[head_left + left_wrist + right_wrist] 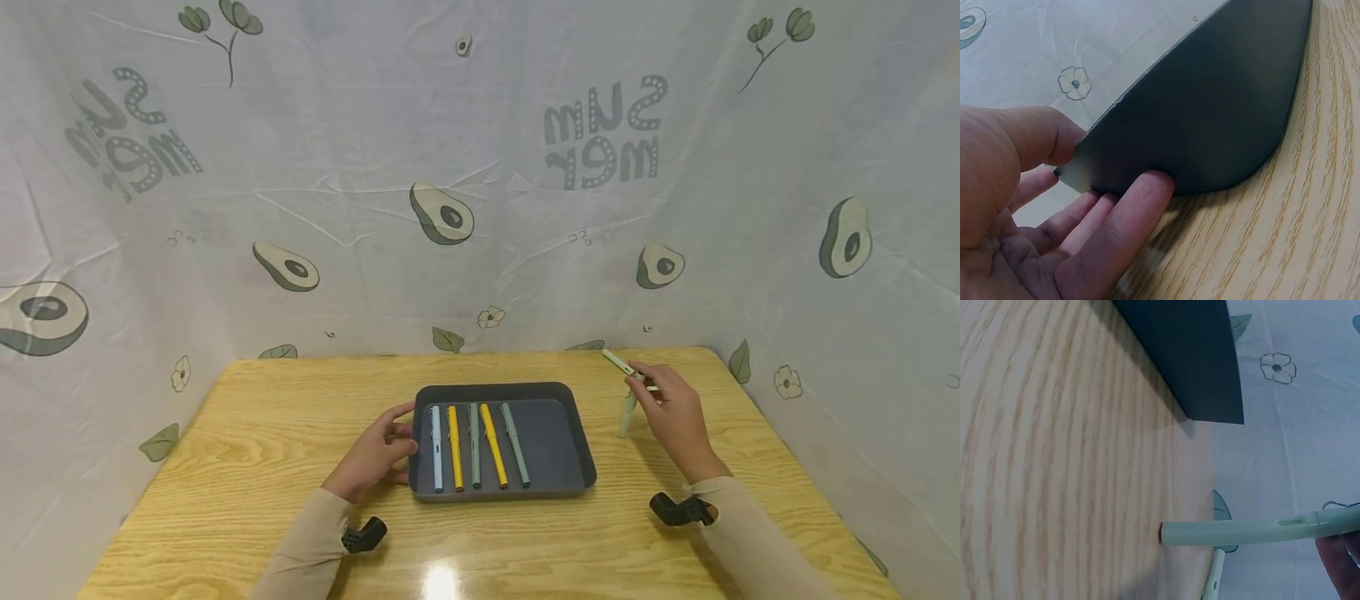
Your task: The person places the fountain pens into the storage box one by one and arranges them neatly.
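Observation:
A dark grey tray (555, 450) lies on the table with several capped pens side by side in its left and middle part: a light blue pen (437, 450), two yellow pens and two grey-green pens. My left hand (378, 450) grips the tray's left wall, thumb over the rim and fingers against the outside. Right of the tray, my right hand (671, 408) pinches a pale green pen (1241, 532) near its clip, barrel pointing downward. Another pale green pen (618, 361) shows behind the fingertips, partly hidden; in the right wrist view it appears apart from the held one.
The wooden table (285, 425) carries the tray near its middle. A pale curtain (360, 275) with avocado prints hangs behind the back edge and along both sides. Each wrist wears a small black camera mount (364, 535).

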